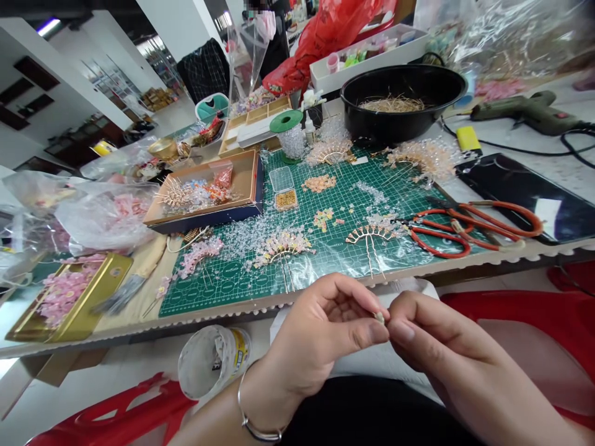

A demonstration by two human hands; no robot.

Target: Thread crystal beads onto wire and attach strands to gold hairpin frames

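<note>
My left hand [320, 334] and my right hand [441, 347] meet in front of the table edge, fingertips pinched together on a tiny pale bead [380, 317]. A silver bangle circles my left wrist. Just beyond my hands lies the green cutting mat [344, 204], strewn with beads and several fan-shaped wire hair combs, one [372, 234] closest to my right hand and a pink-beaded one [281, 244] closest to my left.
Red-handled scissors [469, 226] lie on the mat's right. A black basin [400, 102], a glue gun [530, 111] and a dark tablet [525, 195] sit right. A bead tray [209, 195] and gold tin [69, 297] stand left. A white jar [211, 359] is under the edge.
</note>
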